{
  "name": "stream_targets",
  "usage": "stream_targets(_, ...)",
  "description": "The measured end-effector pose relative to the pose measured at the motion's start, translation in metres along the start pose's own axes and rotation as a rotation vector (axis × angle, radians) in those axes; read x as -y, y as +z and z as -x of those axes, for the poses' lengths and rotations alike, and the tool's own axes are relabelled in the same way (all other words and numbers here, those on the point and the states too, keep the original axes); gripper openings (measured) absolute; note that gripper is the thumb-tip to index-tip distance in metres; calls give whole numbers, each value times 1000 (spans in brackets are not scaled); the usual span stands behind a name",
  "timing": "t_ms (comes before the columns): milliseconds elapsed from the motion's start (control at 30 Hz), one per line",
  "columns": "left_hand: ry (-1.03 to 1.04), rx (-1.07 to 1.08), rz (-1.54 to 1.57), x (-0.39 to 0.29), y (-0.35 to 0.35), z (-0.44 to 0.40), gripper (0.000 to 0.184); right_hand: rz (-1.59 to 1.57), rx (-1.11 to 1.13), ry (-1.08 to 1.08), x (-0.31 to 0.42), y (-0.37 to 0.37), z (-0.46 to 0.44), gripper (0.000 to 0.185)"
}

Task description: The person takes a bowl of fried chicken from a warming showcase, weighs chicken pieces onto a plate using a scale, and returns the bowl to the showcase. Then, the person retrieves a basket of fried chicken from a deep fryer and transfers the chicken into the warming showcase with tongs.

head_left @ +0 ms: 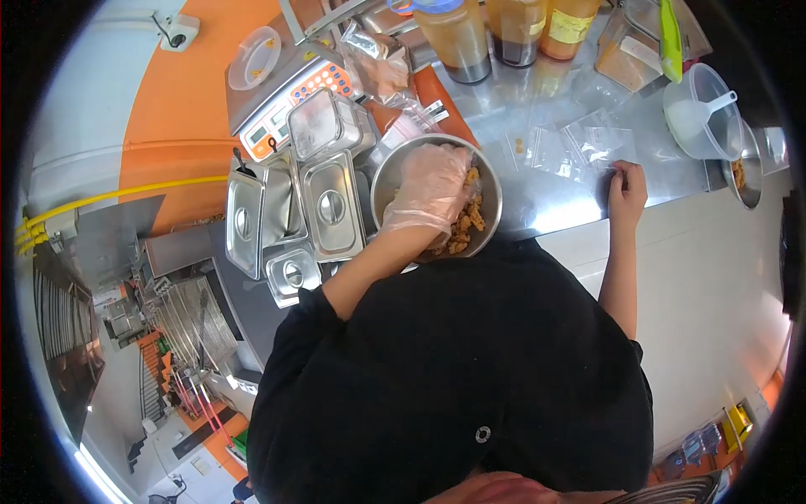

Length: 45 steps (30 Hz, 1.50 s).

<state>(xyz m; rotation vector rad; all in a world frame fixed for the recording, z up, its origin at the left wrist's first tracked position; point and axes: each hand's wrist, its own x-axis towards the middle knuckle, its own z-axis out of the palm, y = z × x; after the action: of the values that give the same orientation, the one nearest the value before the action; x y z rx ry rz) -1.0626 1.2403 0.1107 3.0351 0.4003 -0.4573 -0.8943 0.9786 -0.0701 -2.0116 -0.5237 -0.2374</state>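
Observation:
My left hand (pixel 432 189), in a clear plastic glove, reaches down into a round metal bowl (pixel 495 202). Brown, crumbly fried pieces (pixel 466 223) lie in the bowl beside it. The glove and the bowl hide its fingertips, so any grip there is unclear. My right hand (pixel 628 191) is bare and rests at the front edge of the steel counter (pixel 546 214), its fingers curled. Whatever they may hold is too small to make out. Small clear zip bags (pixel 592 147) lie flat just beyond that hand.
Lidded steel containers (pixel 332 206) crowd the left, near a digital scale (pixel 273 126) and a clear plastic tub (pixel 323 122). Sauce containers (pixel 453 42) stand at the back. On the right are a plastic jug (pixel 701 109) and another metal bowl (pixel 745 172).

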Motion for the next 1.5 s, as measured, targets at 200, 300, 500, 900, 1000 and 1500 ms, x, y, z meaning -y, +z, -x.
stream_targets(200,164,-40,108,20,5,11,31,-8,-8,-2,-1,-1,1,16)
stream_targets(300,86,-87,463,33,0,15,24,-3,0,13,-2,-1,1,17)
stream_targets(500,-342,-189,1582,43,-4,35,42,-12,9,2,-2,-1,1,17)
stream_targets(900,-270,-113,2277,71,11,55,36,-1,7,5,3,0,0,16)
stream_targets(1000,-291,-238,2132,59,1,51,37,2,7,7,-1,1,0,16)
stream_targets(1500,-494,-1049,1115,258,-172,-27,37,3,61,-11,-13,2,5,11)
